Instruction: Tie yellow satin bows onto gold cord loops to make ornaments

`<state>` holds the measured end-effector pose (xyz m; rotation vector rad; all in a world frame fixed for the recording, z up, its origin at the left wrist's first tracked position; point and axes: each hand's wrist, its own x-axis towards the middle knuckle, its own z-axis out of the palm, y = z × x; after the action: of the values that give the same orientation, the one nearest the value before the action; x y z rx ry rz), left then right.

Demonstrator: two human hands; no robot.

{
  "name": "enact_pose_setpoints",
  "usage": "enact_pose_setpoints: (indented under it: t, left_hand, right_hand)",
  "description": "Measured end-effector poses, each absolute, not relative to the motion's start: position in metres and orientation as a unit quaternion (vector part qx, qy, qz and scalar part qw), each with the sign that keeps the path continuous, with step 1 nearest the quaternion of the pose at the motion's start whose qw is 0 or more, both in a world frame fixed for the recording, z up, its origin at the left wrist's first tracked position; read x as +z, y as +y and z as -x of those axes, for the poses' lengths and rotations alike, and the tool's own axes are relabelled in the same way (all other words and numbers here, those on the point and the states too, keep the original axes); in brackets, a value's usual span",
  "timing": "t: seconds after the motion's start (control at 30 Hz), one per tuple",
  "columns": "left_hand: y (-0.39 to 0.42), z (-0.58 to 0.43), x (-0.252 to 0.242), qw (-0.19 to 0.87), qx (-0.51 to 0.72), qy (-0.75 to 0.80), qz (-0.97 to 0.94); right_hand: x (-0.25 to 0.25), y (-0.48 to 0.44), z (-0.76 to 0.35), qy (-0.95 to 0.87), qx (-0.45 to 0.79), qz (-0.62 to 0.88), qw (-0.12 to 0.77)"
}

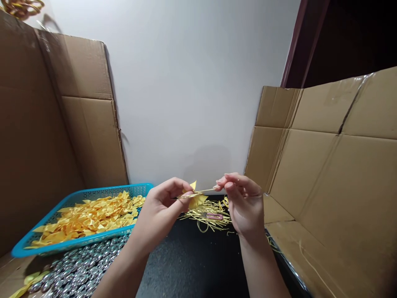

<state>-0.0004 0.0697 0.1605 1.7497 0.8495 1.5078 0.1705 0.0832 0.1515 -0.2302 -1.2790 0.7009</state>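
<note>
In front of me, my left hand (163, 211) is closed in a pinch on a yellow satin ribbon piece (197, 202) and a thin gold tie (204, 191). From the left fingertips the tie runs to the right, where the fingertips of my right hand (246, 207) meet its far end. The right thumb and fingers are bent together around that end. Below and behind both hands lies a loose heap of gold tie strips (217, 225) on the dark tabletop (192, 265). A pair of small pink-handled thread snips (214, 216) rests on the heap.
A blue plastic basket (77, 239) full of yellow ribbon pieces (93, 215) stands at left. Before it spread many silvery oval beads (80, 265). Cardboard walls rise at left (87, 136) and right (347, 178), with a pale wall (186, 82) behind.
</note>
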Motion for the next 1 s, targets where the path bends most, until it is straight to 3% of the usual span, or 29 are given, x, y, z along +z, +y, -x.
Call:
enact_pose_setpoints:
  t: [0.2, 0.37, 0.63, 0.83, 1.0]
  left_hand:
    - [0.079, 0.01, 0.152, 0.468, 0.493, 0.329, -0.656]
    - [0.071, 0.027, 0.124, 0.547, 0.43, 0.354, -0.625]
    - [0.046, 0.015, 0.04, 0.735, 0.392, 0.361, -0.42]
    - [0.039, -0.005, 0.005, 0.781, 0.376, 0.373, -0.331]
    - [0.043, -0.005, -0.008, 0.747, 0.382, 0.404, -0.364]
  right_hand:
    - [0.152, 0.088, -0.167, -0.577, 0.389, 0.128, 0.707]
    - [0.144, 0.093, -0.157, -0.607, 0.471, 0.183, 0.613]
    - [0.075, 0.055, -0.179, -0.576, 0.605, 0.247, 0.491]
    - [0.034, 0.023, -0.199, -0.634, 0.547, 0.299, 0.459]
    - [0.016, 0.021, -0.203, -0.652, 0.519, 0.26, 0.487]
